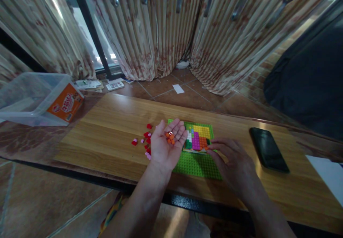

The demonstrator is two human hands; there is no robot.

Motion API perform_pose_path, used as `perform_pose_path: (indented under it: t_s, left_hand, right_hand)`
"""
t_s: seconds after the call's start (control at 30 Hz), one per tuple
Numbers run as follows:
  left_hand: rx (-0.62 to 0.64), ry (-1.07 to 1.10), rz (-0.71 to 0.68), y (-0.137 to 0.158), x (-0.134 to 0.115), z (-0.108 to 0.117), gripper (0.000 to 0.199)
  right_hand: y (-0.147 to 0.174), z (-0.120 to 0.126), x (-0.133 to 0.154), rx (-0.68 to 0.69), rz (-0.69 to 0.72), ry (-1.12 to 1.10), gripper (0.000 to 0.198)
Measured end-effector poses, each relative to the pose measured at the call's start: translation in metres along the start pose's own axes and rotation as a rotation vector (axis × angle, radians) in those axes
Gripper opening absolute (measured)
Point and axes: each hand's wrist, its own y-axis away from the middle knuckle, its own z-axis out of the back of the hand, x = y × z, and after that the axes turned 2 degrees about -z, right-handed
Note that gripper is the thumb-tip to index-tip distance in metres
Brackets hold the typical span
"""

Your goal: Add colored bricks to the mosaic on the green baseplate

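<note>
My left hand [164,147] is palm up and cupped, with several small orange toy bricks [170,138] lying in it. Thumb and fingertips of my right hand [232,159] pinch a small orange brick [206,147] at the right edge of the brick build. That build [195,140] has yellow, magenta, orange, white and green pieces and sits on a green studded baseplate [197,166]. The left hand covers part of the baseplate's left side. Just left of that hand, several red bricks [149,126] and pink bricks [142,141] lie loose on the wooden tabletop.
A black phone [268,149] lies on the tabletop [107,131] at the right, with white paper [325,175] beyond it. A clear plastic bin [34,99] with an orange label stands at the far left. Striped curtains [150,34] hang behind the table.
</note>
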Motion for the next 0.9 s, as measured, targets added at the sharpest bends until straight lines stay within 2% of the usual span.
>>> perform_pose_path:
  t_s: [0.17,0.5,0.9]
  left_hand:
    - [0.005,0.009,-0.002,0.000,0.001,0.001,0.033]
    - [-0.006,0.007,0.001,0.001,0.000,0.000,0.034]
    - [0.011,0.006,0.021,0.003,0.003,0.001,0.034]
  right_hand:
    - [0.002,-0.006,0.000,0.004,-0.007,0.007,0.010]
    - [0.004,-0.013,0.003,-0.023,-0.212,-0.111,0.010]
    - [0.002,-0.012,0.008,0.034,-0.326,-0.207,0.016]
